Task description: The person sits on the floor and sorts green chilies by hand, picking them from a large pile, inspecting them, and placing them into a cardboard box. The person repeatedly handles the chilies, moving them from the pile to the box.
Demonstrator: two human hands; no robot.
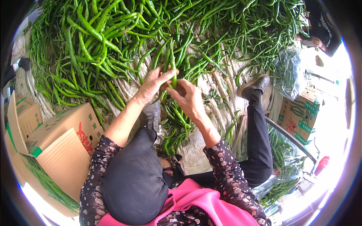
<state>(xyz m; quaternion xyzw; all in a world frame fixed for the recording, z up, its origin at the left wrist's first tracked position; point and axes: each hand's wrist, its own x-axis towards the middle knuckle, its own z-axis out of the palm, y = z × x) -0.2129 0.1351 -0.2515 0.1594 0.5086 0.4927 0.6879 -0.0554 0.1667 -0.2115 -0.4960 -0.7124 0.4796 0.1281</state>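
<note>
Long green chili peppers (96, 31) lie in a wide heap over a pale, wrinkled sheet (195, 152). Above the sheet, between my knees, my left hand (154, 83) grips a few long green peppers (173, 56) that point away from me, its thumb across them. My right hand (186, 97) is close beside it, thumb and fingers bent around the lower end of the same peppers. Part of its fingertips is hidden. A smaller group of peppers (179, 115) lies on the sheet just under my hands.
An open cardboard box (62, 158) with long green pods inside stands at my left. To the right are a plastic bag of peppers (290, 73), a printed carton (299, 113) and a plastic-lined container (297, 138) holding peppers. Another person (322, 31) is at the upper right.
</note>
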